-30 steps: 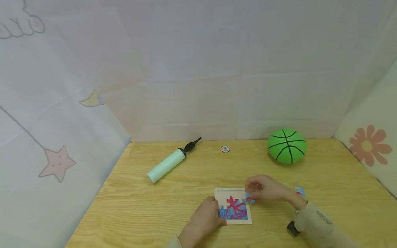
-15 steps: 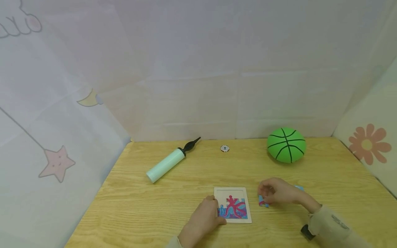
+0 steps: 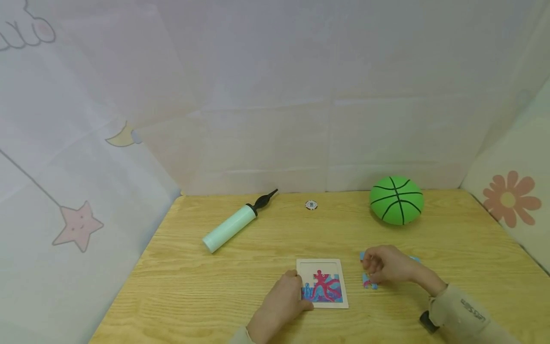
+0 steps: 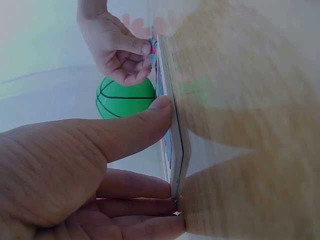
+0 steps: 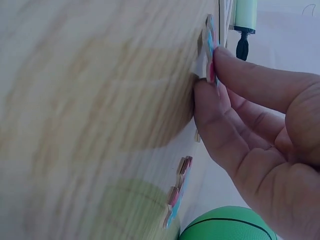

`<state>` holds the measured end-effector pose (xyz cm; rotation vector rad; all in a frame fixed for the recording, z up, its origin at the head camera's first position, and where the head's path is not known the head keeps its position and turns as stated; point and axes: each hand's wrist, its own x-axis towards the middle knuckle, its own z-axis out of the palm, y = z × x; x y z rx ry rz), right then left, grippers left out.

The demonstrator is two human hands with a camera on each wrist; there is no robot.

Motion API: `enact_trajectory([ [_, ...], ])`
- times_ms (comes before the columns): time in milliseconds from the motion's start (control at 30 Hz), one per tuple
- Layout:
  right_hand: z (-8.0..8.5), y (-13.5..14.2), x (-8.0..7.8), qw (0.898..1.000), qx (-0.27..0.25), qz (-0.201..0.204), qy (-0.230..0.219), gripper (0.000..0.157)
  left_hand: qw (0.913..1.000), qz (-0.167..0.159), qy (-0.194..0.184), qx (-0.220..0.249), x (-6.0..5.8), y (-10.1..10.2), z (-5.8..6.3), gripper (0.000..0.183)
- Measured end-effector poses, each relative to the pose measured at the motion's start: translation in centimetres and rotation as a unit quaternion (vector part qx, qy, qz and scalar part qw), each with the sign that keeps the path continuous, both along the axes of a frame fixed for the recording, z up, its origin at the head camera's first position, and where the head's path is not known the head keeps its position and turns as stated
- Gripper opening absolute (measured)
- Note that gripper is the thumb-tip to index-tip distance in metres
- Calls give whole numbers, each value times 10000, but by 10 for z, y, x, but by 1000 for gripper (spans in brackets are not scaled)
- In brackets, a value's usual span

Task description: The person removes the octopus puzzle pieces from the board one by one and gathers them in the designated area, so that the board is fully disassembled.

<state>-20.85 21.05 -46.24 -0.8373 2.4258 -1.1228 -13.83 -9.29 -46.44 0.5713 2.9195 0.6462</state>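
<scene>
My left hand (image 3: 281,298) grips the left side of a white-framed jigsaw puzzle (image 3: 322,306) lying on the table. In the left wrist view, its thumb rests on the border and the other fingers lie against the edge. A pink octopus on blue fills the lower part; the upper strip and upper left show bare backing. Right of the frame, my right hand (image 3: 388,264) pinches a blue-and-pink puzzle piece (image 3: 368,282) between thumb and forefinger, low over the wood. In the right wrist view the piece (image 5: 210,50) stands edge-on; whether it touches the table is unclear.
One loose puzzle piece (image 3: 362,256) shows behind my right fingers, another (image 3: 415,258) beyond the wrist. Farther back are a pale-green hand pump (image 3: 230,228), a poker chip (image 3: 311,205) and a green ball (image 3: 397,200). Cloth-covered walls border the table (image 3: 193,291).
My right hand has drawn away from the frame's upper right corner, moving right with the puzzle piece in its fingers. Another loose piece has come into sight behind it. My left hand stays on the frame.
</scene>
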Motion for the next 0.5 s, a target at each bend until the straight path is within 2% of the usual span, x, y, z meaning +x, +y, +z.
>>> enact_trajectory([
  [233, -2, 0, 0, 9993, 122, 0, 350, 21, 10000, -6, -22, 21, 0, 0, 1, 43],
  [500, 1, 0, 1, 9996, 91, 32, 270, 17, 10000, -52, 32, -5, 0, -1, 0, 44],
])
